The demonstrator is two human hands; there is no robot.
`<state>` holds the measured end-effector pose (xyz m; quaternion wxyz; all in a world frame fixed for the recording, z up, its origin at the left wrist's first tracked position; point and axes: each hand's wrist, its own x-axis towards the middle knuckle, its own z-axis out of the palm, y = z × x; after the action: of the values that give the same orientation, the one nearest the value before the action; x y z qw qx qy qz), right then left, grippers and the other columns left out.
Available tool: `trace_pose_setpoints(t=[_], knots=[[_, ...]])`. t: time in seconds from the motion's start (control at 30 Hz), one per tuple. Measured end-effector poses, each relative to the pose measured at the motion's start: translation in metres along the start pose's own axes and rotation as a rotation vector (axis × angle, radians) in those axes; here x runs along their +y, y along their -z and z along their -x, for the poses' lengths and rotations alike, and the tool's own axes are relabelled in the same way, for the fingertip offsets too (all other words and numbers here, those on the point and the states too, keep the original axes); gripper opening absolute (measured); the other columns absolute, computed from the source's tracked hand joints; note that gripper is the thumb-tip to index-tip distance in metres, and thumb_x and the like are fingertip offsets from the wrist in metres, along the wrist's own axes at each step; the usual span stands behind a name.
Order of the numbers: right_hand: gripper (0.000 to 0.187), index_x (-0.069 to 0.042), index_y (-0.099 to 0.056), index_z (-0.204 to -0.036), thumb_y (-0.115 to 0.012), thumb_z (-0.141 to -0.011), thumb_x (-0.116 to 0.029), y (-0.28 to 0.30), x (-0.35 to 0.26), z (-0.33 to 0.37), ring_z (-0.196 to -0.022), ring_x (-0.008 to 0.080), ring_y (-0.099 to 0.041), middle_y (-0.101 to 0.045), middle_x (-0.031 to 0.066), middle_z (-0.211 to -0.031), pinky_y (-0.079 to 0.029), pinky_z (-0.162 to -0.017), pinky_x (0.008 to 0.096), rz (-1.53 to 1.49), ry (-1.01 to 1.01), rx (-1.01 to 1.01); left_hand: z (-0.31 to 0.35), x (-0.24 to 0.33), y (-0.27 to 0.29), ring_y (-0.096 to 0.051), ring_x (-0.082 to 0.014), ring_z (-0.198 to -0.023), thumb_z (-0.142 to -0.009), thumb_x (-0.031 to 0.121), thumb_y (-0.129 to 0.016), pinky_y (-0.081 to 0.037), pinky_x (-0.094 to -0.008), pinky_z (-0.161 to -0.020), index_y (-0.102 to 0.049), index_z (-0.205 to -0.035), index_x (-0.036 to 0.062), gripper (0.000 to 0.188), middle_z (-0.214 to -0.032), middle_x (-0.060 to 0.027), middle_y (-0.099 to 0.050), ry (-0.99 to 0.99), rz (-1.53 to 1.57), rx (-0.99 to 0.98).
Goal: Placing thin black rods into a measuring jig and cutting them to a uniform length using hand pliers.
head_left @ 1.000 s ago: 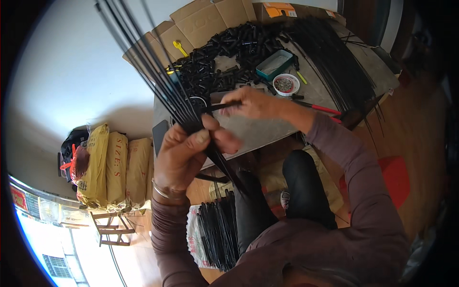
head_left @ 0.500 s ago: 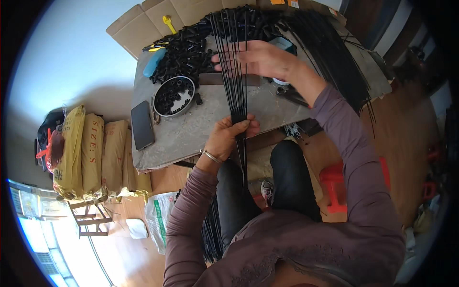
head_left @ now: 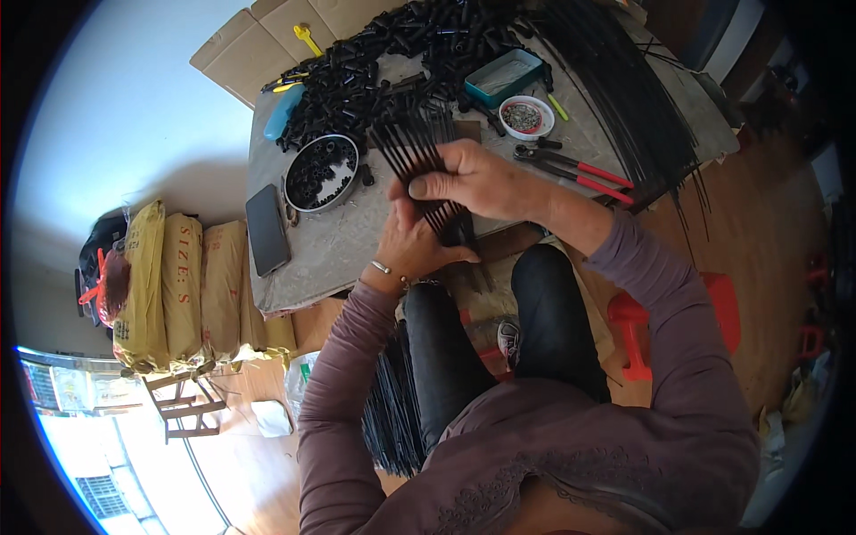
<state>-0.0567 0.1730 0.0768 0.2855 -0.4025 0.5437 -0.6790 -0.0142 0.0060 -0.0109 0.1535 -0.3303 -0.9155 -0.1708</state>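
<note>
A fanned bundle of thin black rods (head_left: 406, 152) is upright over the table's near edge, its ends smeared by motion. My right hand (head_left: 473, 183) is closed round the rods, thumb on the near side. Below it, my left hand (head_left: 417, 242) lies against the lower part of the bundle, thumb stretched out and fingers extended, partly hidden by the rods. To their left stands a round metal bowl (head_left: 289, 185) of small black rings. Beyond is a heap of short black tubes (head_left: 343, 102). Pliers with red handles (head_left: 580, 169) lie to the right.
On the grey table (head_left: 312, 254) are a dark phone (head_left: 265, 230), a teal tray (head_left: 504, 78) and a white dish of small metal bits (head_left: 526, 118). Long black rods (head_left: 624, 98) overhang its right edge. A red stool (head_left: 629, 334) and yellowish sacks (head_left: 183, 285) stand on the floor.
My right hand has come down and closed on the rods, which now tilt left and sit lower. My left hand's grip has loosened, its thumb swinging out. The teal tray and pliers have come into sight.
</note>
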Motion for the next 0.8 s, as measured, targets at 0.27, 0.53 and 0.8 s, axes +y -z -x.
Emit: trace_pose_setpoints(t=[0.27,0.53,0.8], knots=[[0.02,0.001,-0.061,-0.107,-0.054,-0.095,-0.013,-0.003,0.0,0.013,-0.09,0.016,-0.064,-0.065,0.0072,-0.09,-0.05,-0.085,0.0288,0.031,0.078,0.018,-0.004,0.003,0.077,-0.044,-0.0232,-0.121,-0.065,0.047,-0.08,-0.034,-0.0374,-0.104,-0.05,-0.132,0.0016,0.086,-0.132,-0.0114,-0.049,0.22,1.103,0.073],[0.025,-0.001,-0.055,-0.118,-0.055,-0.094,-0.009,0.001,-0.01,0.015,-0.102,0.0156,-0.059,-0.061,0.0093,-0.108,-0.049,-0.089,0.031,0.213,0.061,0.104,-0.047,0.063,0.095,-0.063,-0.0107,-0.086,-0.093,0.01,-0.057,-0.05,-0.0231,-0.078,-0.065,-0.107,-0.0004,0.019,-0.094,-0.0041,-0.068,0.391,1.186,0.457],[0.019,-0.007,-0.071,-0.092,-0.064,-0.078,-0.017,0.194,0.02,-0.018,-0.082,0.0264,-0.067,-0.069,0.0131,-0.085,-0.051,-0.074,0.0359,1.306,-0.275,0.606,-0.051,0.052,0.087,-0.066,-0.0144,-0.09,-0.091,0.01,-0.061,-0.05,-0.0264,-0.083,-0.065,-0.104,-0.0014,0.018,-0.092,-0.0078,-0.07,0.234,1.063,0.491]])
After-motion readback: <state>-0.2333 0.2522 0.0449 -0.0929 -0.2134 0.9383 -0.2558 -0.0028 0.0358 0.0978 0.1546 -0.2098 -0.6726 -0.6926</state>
